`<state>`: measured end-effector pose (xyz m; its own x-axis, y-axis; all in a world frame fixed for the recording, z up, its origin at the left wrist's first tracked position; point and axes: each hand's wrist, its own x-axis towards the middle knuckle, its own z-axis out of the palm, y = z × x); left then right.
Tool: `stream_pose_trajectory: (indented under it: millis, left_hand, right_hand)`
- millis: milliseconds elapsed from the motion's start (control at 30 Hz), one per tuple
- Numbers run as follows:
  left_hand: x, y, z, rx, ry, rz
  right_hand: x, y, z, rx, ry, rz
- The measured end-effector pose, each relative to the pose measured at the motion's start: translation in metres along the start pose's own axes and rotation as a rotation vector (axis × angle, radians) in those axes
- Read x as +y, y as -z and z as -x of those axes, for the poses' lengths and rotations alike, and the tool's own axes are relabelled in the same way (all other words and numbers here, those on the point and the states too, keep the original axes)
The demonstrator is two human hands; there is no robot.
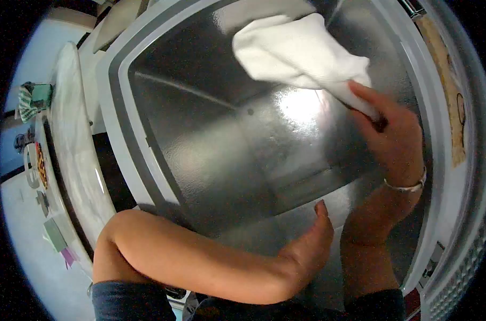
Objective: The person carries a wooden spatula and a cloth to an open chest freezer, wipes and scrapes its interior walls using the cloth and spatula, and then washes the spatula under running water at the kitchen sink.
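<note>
A white ribbed cloth hangs bunched inside a metal-lined chest freezer. My right hand is closed on the cloth's lower right end, with the rest spreading out to the upper left near the far wall. Lower down, my left hand is over the freezer's inner step, seen from the side. One digit stretches upward there and I see nothing in that hand; its other fingers are mostly hidden. Bright light reflects off the shiny lining beneath the cloth.
A grey sealed rim frames the opening. Left of it stands a pale marbled surface, with a green container and small items beyond. A brown strip lies along the right side.
</note>
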<state>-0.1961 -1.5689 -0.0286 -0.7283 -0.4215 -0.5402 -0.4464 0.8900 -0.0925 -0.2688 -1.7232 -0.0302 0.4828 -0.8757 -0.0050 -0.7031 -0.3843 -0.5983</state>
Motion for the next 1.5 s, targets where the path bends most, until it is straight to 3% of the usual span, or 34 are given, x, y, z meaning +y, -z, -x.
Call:
stream_pose_trajectory:
  millis: [33,133,200,267,367,433,500,567,633,667,733,800,833,900,967,1100,1133,1167,1200,1233,1267,1367,1400,1500]
  left_hand:
    - [0.001,0.0,-0.001,-0.004,-0.003,0.003]
    - [-0.002,0.005,0.002,-0.039,-0.032,0.006]
    - [-0.003,0.006,0.005,-0.002,-0.029,0.028]
    - [-0.009,0.007,0.005,-0.012,-0.106,0.049]
    - [-0.014,0.009,0.004,-0.047,-0.183,0.079]
    - [-0.012,0.009,0.006,-0.074,-0.178,0.1]
    - [-0.004,0.009,0.009,0.011,0.008,0.039]
    - [-0.008,0.008,0.009,0.04,-0.003,0.074]
    - [-0.013,0.01,0.01,0.071,-0.013,0.111]
    - [-0.014,0.012,0.011,0.045,-0.025,0.104]
    - [-0.015,0.013,0.011,0.021,-0.036,0.105]
    - [-0.014,0.009,0.01,0.022,-0.129,0.151]
    - [-0.011,0.009,0.008,0.021,-0.127,0.152]
    - [-0.006,0.009,0.004,0.032,0.046,0.132]
    - [-0.004,0.007,0.004,0.036,0.019,0.135]
    - [-0.012,0.019,0.015,-0.044,0.03,0.055]
    - [-0.014,0.02,0.014,-0.071,0.043,0.037]
    - [-0.014,0.018,0.01,-0.029,-0.074,0.047]
    - [-0.014,0.018,0.011,-0.007,-0.135,0.062]
    - [-0.015,0.018,0.013,0.015,-0.196,0.075]
    - [-0.013,0.021,0.017,-0.019,-0.096,0.029]
    - [-0.013,0.028,0.018,-0.09,0.084,0.066]
    - [-0.014,0.028,0.017,-0.125,0.17,0.14]
    - [-0.011,0.024,0.027,-0.144,0.139,0.117]
  right_hand:
    - [-0.002,-0.005,-0.003,-0.003,-0.003,-0.004]
    - [0.003,-0.03,-0.033,-0.021,0.359,0.127]
    - [0.008,-0.064,-0.055,-0.099,0.4,0.108]
    - [-0.005,-0.097,-0.076,-0.38,0.068,0.206]
    - [0.007,-0.148,-0.088,-0.494,-0.046,0.277]
    - [0.018,-0.153,-0.082,-0.473,-0.091,0.119]
    - [0.047,-0.161,-0.08,-0.44,-0.082,-0.155]
    - [0.079,-0.155,-0.074,-0.409,-0.345,-0.428]
    - [0.091,-0.134,-0.062,-0.257,-0.532,-0.429]
    - [0.098,-0.129,-0.057,-0.134,-0.732,-0.433]
    - [0.133,-0.128,-0.047,-0.052,-0.779,-0.59]
    - [0.125,-0.129,-0.026,0.012,-0.821,-0.657]
    - [0.128,-0.135,-0.015,0.032,-0.865,-0.836]
    - [0.122,-0.152,0.0,0.107,-0.983,-1.131]
    - [0.132,-0.181,0.004,0.051,-1.026,-1.261]
    - [0.185,-0.234,-0.011,-0.001,-1.149,-1.259]
    - [0.201,-0.238,-0.022,-0.117,-1.066,-1.121]
    - [0.215,-0.242,-0.03,-0.228,-0.984,-0.979]
    - [0.216,-0.239,-0.042,-0.261,-0.918,-1.092]
    - [0.197,-0.229,-0.046,-0.144,-0.883,-1.128]
    - [0.177,-0.218,-0.049,-0.03,-0.839,-1.161]
    - [0.185,-0.239,-0.044,0.0,-0.818,-1.193]
    - [0.191,-0.244,-0.041,-0.033,-0.848,-1.124]
    - [0.2,-0.267,-0.041,0.068,-1.041,-1.021]
